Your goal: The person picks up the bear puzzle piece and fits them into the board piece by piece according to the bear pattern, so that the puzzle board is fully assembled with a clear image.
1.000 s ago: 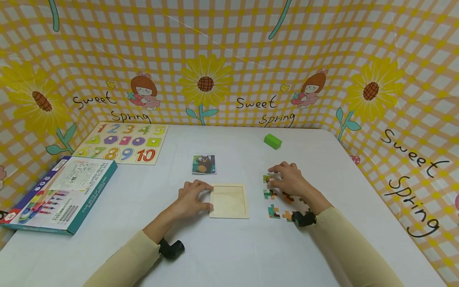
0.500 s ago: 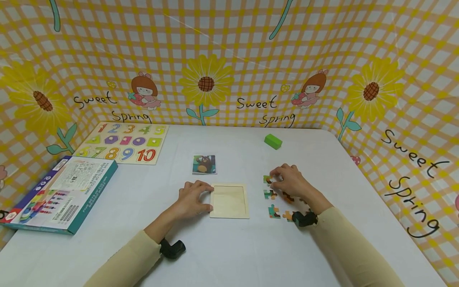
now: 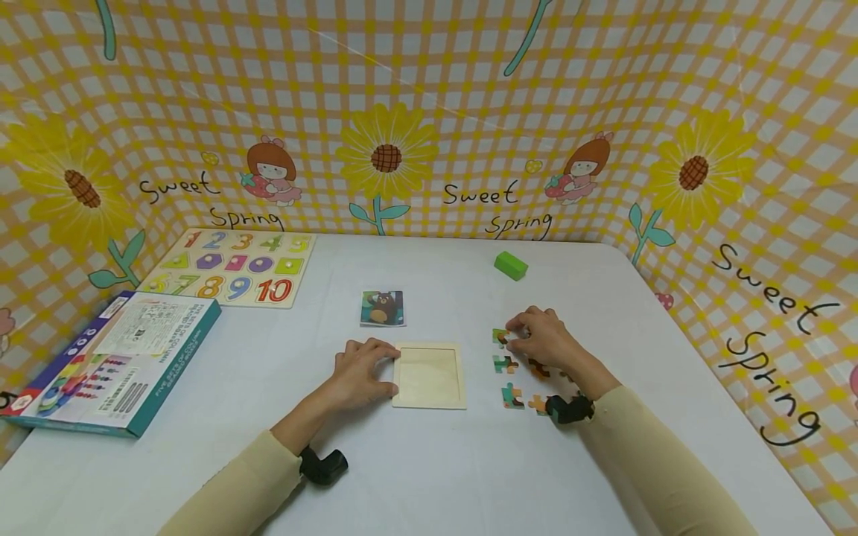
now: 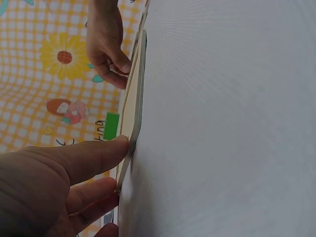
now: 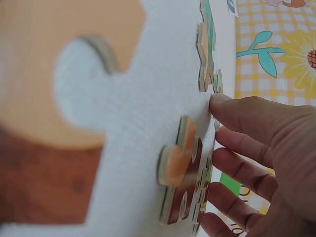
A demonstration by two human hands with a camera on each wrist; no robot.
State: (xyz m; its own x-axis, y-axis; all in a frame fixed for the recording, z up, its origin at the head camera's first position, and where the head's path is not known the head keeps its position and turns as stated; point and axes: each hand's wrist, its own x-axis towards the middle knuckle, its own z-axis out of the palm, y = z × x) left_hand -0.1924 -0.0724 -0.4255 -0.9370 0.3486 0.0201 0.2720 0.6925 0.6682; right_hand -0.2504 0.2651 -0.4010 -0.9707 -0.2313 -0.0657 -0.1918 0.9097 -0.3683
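Note:
The left hand (image 3: 362, 376) holds the left edge of a square wooden puzzle tray (image 3: 429, 377), thumb near the front corner and index finger near the back one. In the left wrist view, that thumb (image 4: 106, 155) presses the tray's rim. To the right of the tray lie several loose jigsaw pieces (image 3: 512, 395) in rows, some hidden under the right hand and wrist. The right hand (image 3: 546, 339) is low over the back row, thumb and index finger at opposite sides of a small puzzle piece (image 5: 217, 124), largely hidden; its other fingers are spread beside other pieces (image 5: 180, 177).
Behind the tray lies a bear picture card (image 3: 383, 308). A green block (image 3: 511, 265) sits at the back right. On the left are a number board (image 3: 231, 268) and a flat toy box (image 3: 114, 365). Patterned cloth (image 3: 415, 89) rises behind the white table (image 3: 429, 476).
Over the last second the right hand has shifted slightly right and forward, its thumb and index finger drawing a little closer together. The left hand and the tray stay where they were.

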